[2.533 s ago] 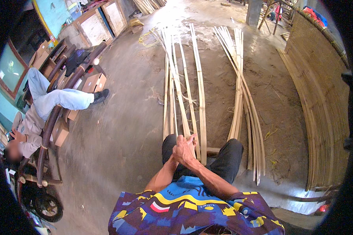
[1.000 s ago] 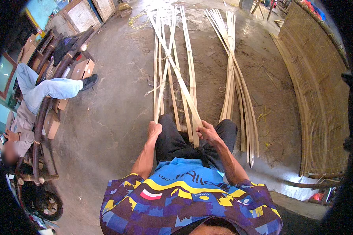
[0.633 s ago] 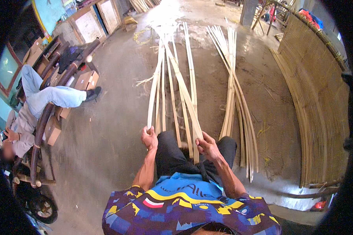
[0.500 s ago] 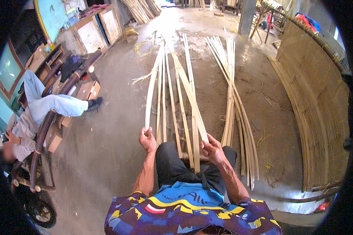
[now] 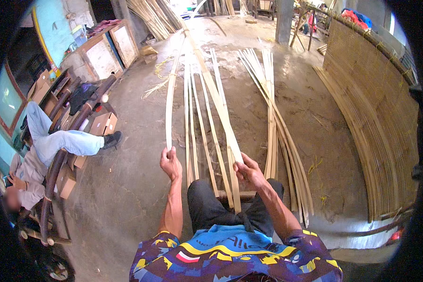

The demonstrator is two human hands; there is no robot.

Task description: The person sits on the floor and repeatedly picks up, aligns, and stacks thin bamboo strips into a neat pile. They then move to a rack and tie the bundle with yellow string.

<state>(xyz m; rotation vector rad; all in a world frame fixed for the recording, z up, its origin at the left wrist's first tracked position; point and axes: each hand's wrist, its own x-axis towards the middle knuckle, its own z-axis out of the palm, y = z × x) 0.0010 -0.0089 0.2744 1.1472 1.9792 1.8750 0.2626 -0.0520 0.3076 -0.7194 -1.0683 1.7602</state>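
Note:
My left hand (image 5: pixel 171 164) grips the near end of a long pale bamboo strip (image 5: pixel 170 101), which runs away from me. Another wide bamboo strip (image 5: pixel 215 98) slants from the far middle to my right hand (image 5: pixel 250 172), whose fingers and thumb are closed on its near end. The two held strips come close together at their far ends, where bright light blurs them. Several narrower bamboo strips (image 5: pixel 206 120) lie between my hands, some reaching my knees. To the right rests a bundle of bamboo strips (image 5: pixel 271 117), crossing over one another.
A large slatted bamboo panel (image 5: pixel 366 117) leans at the right. On the left, a person (image 5: pixel 75 141) reclines on a bamboo bench (image 5: pixel 56 171) beside cardboard boxes (image 5: pixel 103 124). Behind stand a cabinet (image 5: pixel 100 54), more leaning strips (image 5: pixel 150 18) and a post (image 5: pixel 283 22).
Both held strips have lifted, and their far ends now reach higher and farther away. My hands have moved slightly left and keep their grip. The view has shifted a little.

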